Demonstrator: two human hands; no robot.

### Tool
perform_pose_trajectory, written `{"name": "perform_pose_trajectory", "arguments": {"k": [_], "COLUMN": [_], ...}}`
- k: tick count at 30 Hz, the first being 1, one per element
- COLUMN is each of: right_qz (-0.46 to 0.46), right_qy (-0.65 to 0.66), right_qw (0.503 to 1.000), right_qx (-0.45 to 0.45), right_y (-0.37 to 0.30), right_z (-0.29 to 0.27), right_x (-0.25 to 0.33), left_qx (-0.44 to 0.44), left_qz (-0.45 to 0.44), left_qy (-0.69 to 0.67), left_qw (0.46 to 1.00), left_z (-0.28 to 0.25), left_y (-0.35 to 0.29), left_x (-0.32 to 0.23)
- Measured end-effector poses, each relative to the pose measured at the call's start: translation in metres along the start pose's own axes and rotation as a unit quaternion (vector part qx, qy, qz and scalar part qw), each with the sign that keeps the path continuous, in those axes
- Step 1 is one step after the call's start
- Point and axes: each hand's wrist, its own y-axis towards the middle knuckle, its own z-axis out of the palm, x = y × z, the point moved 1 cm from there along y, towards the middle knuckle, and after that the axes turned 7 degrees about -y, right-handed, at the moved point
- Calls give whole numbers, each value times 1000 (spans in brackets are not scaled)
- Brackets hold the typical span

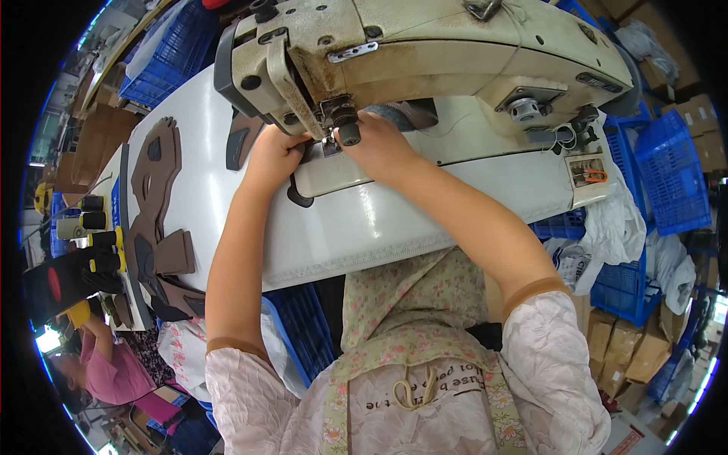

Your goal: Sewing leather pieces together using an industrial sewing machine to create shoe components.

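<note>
A cream sewing machine with rust-brown stains stands across the white table. At its presser foot both my hands meet, close on either side of the needle. My left hand is closed, its bent fingertips gripping a dark leather piece whose black edge sticks out below. My right hand presses against the work from the other side, its fingers curled in and partly hidden by the machine head. Beyond the right hand lies a curved dark panel. A brown piece with a black patch rests beside my left hand.
Stacked brown leather cutouts lie on the table's left. Thread spools stand past them. Blue crates and cardboard boxes fill the right side. Below the tabletop is another blue crate. A person in pink sits at lower left.
</note>
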Motion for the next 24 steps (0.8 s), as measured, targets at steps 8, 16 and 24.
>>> {"name": "perform_pose_trajectory", "arguments": {"k": [8,16,24], "right_qz": [-6,4,4], "right_qy": [-10,-4,-11], "right_qw": [1000,1000,1000], "right_qx": [3,-18,-15], "right_y": [-2,-3,-2], "right_z": [-3,-2,-1], "right_x": [-2,-1,-1], "left_qx": [-4,4,7], "left_qz": [-11,-3,-2], "left_qy": [-5,36,32], "left_qw": [1000,999,999], "left_z": [1,0,1], "left_y": [0,0,0], "left_x": [-3,0,2]}}
